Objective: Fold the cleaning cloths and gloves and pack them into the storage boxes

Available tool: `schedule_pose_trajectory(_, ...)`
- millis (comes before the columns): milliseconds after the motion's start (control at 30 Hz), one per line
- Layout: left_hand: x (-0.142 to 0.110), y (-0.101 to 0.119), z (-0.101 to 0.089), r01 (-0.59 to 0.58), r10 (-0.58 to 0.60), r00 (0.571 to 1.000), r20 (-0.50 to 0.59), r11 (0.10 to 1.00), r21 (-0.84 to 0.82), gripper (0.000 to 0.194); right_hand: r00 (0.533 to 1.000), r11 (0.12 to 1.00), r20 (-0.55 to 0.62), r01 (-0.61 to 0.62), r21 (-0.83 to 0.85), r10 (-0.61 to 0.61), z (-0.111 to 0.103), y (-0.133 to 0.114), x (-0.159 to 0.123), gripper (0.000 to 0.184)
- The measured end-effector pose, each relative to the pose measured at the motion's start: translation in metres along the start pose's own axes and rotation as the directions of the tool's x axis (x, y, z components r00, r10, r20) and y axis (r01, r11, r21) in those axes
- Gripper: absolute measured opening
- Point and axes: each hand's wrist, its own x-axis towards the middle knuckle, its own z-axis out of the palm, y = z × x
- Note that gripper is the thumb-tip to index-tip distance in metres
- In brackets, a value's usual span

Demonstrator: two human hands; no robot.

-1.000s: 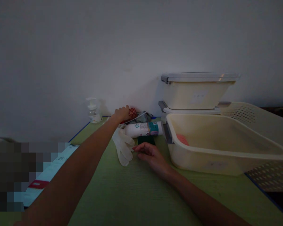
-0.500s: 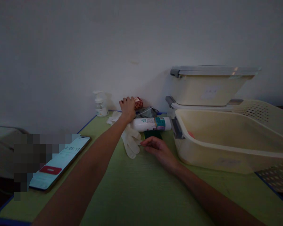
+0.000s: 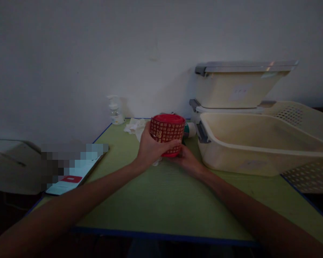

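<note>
A round red canister (image 3: 168, 134), patterned with rows of gold characters, is held upright above the middle of the table. My left hand (image 3: 151, 146) wraps its left side, with the thumb across the front. Low on the canister's right side, my right hand (image 3: 187, 160) supports it near the base, its fingers partly hidden behind. Just beyond the canister lies a white and green bottle (image 3: 190, 130), mostly covered from sight. A crumpled white cloth or tissue (image 3: 134, 126) lies behind my left hand, and the white glove is largely hidden.
On the right stands an open cream bin (image 3: 258, 161), with lidded bins (image 3: 239, 87) stacked behind it and a perforated basket (image 3: 309, 179) alongside. A clear pump bottle (image 3: 116, 114) is at the back left. A phone (image 3: 67, 184) lies on the green table (image 3: 161, 208) at left.
The red canister has come from the back of the table toward me and now stands upright in my grasp. My right hand has moved up to its base.
</note>
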Motion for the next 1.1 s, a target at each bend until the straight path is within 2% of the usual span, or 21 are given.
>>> schedule_pose_trajectory(100,-0.027,-0.015,-0.005,0.205,-0.198,0.979,0.055,0.958,-0.202,0.063,0.996,0.996,0.036,0.083,-0.034,-0.081,0.004,-0.003,-0.002,0.061)
schedule_pose_trajectory(200,-0.038,-0.029,-0.008,0.403,-0.376,0.915,0.148,0.83,-0.385,0.053,0.985,0.989,0.111,0.136,-0.053,-0.129,0.006,-0.005,-0.007,0.068)
schedule_pose_trajectory(267,-0.039,-0.034,-0.009,0.5,-0.445,0.865,0.23,0.729,-0.468,0.051,0.985,0.988,0.115,0.136,-0.069,-0.128,0.006,-0.005,-0.011,0.068)
schedule_pose_trajectory(333,-0.038,-0.035,-0.01,0.549,-0.47,0.834,0.289,0.658,-0.515,0.053,0.989,0.987,0.089,0.126,-0.1,-0.117,0.006,-0.007,-0.014,0.07)
schedule_pose_trajectory(567,-0.037,-0.038,-0.011,0.608,-0.452,0.793,0.409,0.537,-0.585,0.064,0.987,0.98,0.065,0.155,-0.123,-0.148,0.007,-0.013,-0.018,0.082)
schedule_pose_trajectory(733,-0.036,-0.039,-0.009,0.579,-0.462,0.804,0.374,0.465,-0.669,0.073,0.988,0.983,0.018,0.154,-0.096,-0.153,0.007,-0.012,-0.019,0.088)
schedule_pose_trajectory(800,-0.035,-0.037,-0.008,0.575,-0.456,0.805,0.38,0.439,-0.691,0.068,0.991,0.985,-0.025,0.128,-0.117,-0.132,0.008,-0.012,-0.019,0.087)
schedule_pose_trajectory(967,-0.036,-0.03,-0.006,0.547,-0.453,0.818,0.354,0.421,-0.724,0.035,0.988,0.978,-0.106,0.095,-0.185,-0.115,0.006,-0.012,-0.016,0.088)
schedule_pose_trajectory(1100,-0.037,-0.028,-0.005,0.515,-0.437,0.843,0.313,0.487,-0.705,0.031,0.957,0.935,-0.14,0.205,-0.291,-0.254,0.005,-0.009,-0.015,0.086)
